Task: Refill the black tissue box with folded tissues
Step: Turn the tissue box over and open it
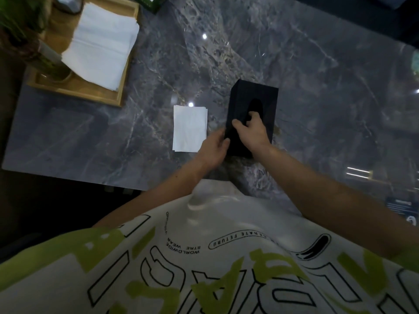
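Head view looks down on a grey marble table where a black tissue box lies flat with its oval slot facing up, close to the person's edge of the table. The right hand rests on the near half of the box, its fingertips curled at the lower end of the slot; whether they grip anything inside the dark opening cannot be told. The left hand presses against the box's near left side, fingers bent around that edge, steadying it. Just to the left of the box, and apart from it, a small stack of folded white tissues lies on the marble, with the left hand's knuckles close to its lower right corner. Farther off, at the table's far left corner, a wooden tray carries a larger loose pile of white tissue sheets, a green potted plant and a grey container that is cut off by the picture's edge. Below the arms, a white shirt with green and black lettering fills the foreground.
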`<state>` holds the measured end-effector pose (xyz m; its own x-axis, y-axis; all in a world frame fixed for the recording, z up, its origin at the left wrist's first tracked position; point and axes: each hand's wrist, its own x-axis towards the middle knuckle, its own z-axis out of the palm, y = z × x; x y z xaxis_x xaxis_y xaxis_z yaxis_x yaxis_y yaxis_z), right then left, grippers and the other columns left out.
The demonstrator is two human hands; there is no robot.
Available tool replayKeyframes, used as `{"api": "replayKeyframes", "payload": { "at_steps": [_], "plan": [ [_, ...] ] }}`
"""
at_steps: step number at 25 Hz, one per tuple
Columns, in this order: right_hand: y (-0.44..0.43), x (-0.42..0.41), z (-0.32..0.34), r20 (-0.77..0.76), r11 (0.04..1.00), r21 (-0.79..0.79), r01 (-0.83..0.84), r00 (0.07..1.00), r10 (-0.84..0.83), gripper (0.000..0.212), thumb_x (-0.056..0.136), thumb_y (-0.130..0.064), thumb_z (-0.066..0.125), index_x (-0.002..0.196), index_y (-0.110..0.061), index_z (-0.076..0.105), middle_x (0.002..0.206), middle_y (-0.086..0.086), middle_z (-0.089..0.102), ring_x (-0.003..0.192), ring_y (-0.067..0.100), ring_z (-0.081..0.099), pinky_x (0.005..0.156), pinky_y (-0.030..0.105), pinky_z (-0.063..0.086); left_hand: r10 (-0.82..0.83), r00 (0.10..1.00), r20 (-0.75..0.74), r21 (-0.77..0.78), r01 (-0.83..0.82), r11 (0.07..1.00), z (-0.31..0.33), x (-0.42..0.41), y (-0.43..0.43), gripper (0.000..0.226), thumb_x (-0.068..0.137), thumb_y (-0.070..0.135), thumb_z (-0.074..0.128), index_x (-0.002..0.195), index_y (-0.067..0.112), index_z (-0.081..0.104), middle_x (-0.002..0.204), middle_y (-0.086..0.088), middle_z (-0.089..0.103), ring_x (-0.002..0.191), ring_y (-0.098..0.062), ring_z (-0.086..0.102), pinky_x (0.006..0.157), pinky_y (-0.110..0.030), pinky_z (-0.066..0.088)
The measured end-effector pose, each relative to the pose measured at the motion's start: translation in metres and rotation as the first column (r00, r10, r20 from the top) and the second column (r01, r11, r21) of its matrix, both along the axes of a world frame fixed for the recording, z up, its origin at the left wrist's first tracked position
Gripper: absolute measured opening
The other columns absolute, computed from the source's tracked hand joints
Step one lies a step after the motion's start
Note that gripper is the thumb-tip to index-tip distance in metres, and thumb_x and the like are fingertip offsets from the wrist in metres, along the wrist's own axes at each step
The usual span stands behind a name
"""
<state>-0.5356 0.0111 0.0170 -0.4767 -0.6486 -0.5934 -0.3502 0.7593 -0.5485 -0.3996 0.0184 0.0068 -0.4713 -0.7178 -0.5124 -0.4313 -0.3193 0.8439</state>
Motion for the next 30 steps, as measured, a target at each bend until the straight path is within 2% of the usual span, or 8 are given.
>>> {"api": "replayKeyframes", "payload": {
  "at_steps": [5,9,13,16,19,22,25,30],
  "plan": [
    [-0.005,-0.012,-0.007,0.147,0.997,0.018,0.075,0.986,-0.077,0.060,0.095,-0.036,0.057,0.145,-0.009,0.038,0.135,0.010,0.054,0.115,0.024,0.054,0.093,0.032,0.045,0.017,0.999,0.038,-0.047,-0.015,0.999,0.000,-0.012,0.006,0.038,0.100,0.011,0.045,0.137,0.006,0.046,0.130,-0.016,0.059,0.117,-0.031,0.057,0.099,-0.038,0.047],
    [-0.004,-0.023,-0.008,0.245,0.992,-0.025,0.121,0.963,-0.112,0.055,0.094,-0.038,0.060,0.139,-0.009,0.047,0.129,0.005,0.053,0.110,0.018,0.051,0.087,0.028,0.041,0.097,0.992,0.077,0.025,-0.099,0.995,0.003,-0.019,0.015,0.039,0.099,0.018,0.050,0.137,0.012,0.047,0.126,-0.011,0.061,0.111,-0.026,0.061,0.099,-0.039,0.050],
    [0.004,-0.044,-0.001,0.376,0.975,-0.077,0.207,0.912,-0.164,0.028,0.090,-0.039,0.063,0.108,-0.018,0.061,0.103,-0.006,0.062,0.099,0.017,0.060,0.075,0.027,0.046,0.219,0.975,0.040,0.100,-0.222,0.970,0.007,-0.026,0.017,0.046,0.091,0.033,0.064,0.132,0.018,0.052,0.125,-0.006,0.061,0.111,-0.020,0.062,0.099,-0.038,0.051],
    [0.010,-0.067,0.015,0.512,0.937,-0.077,0.342,0.819,-0.257,0.016,0.087,-0.038,0.067,0.084,-0.023,0.062,0.089,-0.001,0.071,0.087,0.018,0.069,0.070,0.030,0.054,0.356,0.932,-0.067,0.197,-0.337,0.921,0.013,-0.039,0.018,0.049,0.088,0.038,0.067,0.131,0.019,0.051,0.127,-0.007,0.061,0.111,-0.014,0.063,0.095,-0.028,0.052],
    [0.020,-0.091,0.030,0.623,0.903,-0.068,0.425,0.725,-0.294,0.015,0.088,-0.037,0.068,0.089,-0.022,0.067,0.087,-0.002,0.075,0.080,0.014,0.073,0.060,0.024,0.056,0.403,0.911,-0.093,0.304,-0.359,0.882,0.014,-0.051,0.011,0.073,0.078,0.057,0.069,0.138,0.025,0.041,0.135,-0.002,0.057,0.120,-0.012,0.058,0.106,-0.037,0.046],
    [0.036,-0.112,0.036,0.708,0.912,-0.024,0.410,0.651,-0.274,0.029,0.093,-0.040,0.061,0.111,-0.018,0.067,0.109,0.008,0.070,0.095,0.021,0.070,0.069,0.030,0.059,0.325,0.942,-0.084,0.377,-0.272,0.886,0.016,-0.062,0.006,0.101,0.059,0.070,0.076,0.143,0.027,0.037,0.143,-0.001,0.050,0.128,-0.017,0.053,0.111,-0.043,0.039],
    [0.054,-0.129,0.036,0.770,0.919,0.055,0.390,0.570,-0.288,0.040,0.094,-0.046,0.056,0.120,-0.016,0.065,0.116,0.011,0.068,0.102,0.024,0.069,0.085,0.040,0.059,0.221,0.969,-0.113,0.421,-0.154,0.894,0.019,-0.075,0.007,0.106,0.057,0.068,0.079,0.145,0.028,0.036,0.137,-0.001,0.057,0.123,-0.020,0.058,0.109,-0.047,0.041],
    [0.069,-0.134,0.030,0.807,0.886,0.076,0.457,0.494,-0.324,0.038,0.096,-0.040,0.053,0.115,-0.010,0.067,0.105,0.010,0.070,0.092,0.021,0.071,0.079,0.035,0.061,0.183,0.974,-0.132,0.376,-0.121,0.918,0.028,-0.099,0.014,0.100,0.055,0.048,0.086,0.142,0.027,0.040,0.126,-0.007,0.063,0.109,-0.017,0.066,0.092,-0.040,0.055]
  ]
}}
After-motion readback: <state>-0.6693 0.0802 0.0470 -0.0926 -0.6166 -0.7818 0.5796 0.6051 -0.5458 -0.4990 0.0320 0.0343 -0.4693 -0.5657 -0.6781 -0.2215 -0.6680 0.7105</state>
